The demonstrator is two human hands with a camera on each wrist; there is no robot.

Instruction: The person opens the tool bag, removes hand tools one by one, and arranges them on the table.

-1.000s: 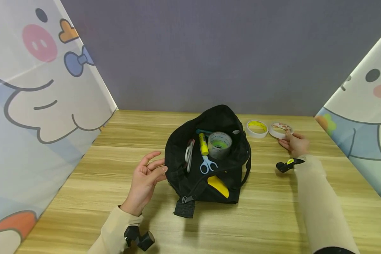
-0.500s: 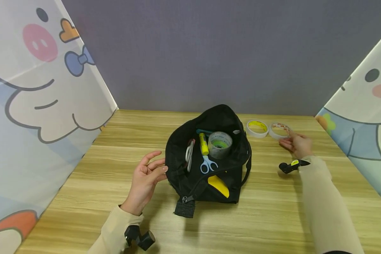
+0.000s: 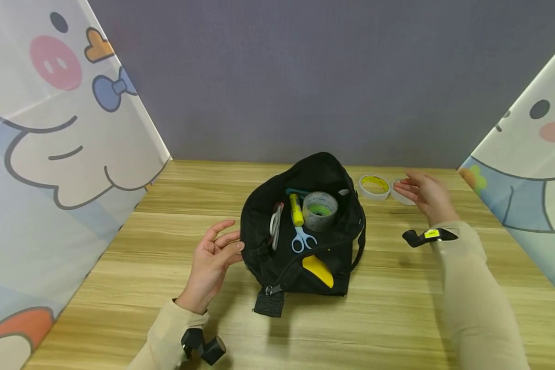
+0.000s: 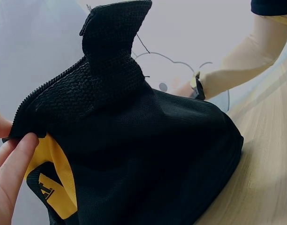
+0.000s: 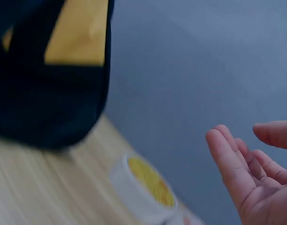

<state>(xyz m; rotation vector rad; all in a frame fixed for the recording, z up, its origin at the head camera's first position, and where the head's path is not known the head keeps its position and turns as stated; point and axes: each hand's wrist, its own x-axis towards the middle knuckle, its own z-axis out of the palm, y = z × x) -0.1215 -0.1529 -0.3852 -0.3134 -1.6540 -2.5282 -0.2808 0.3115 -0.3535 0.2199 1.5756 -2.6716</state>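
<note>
A black zip bag stands open-mouthed on the wooden table. My left hand pinches the left edge of its mouth between thumb and fingers, as the left wrist view also shows at the zip edge. Inside lie a wide roll of clear tape, a yellow glue stick, blue-handled scissors and a white-handled item. My right hand is raised, holding nothing, its fingers extended over a white tape roll that they partly cover.
Left of that roll lies another white tape roll with a yellow inner ring, close to the bag's right side. A grey partition closes off the table's back. Cartoon-printed panels flank both sides.
My right hand has let go of the right-hand tape roll and lifted above it, its fingers straightening. The roll stays on the table. My left hand keeps its hold on the bag.
</note>
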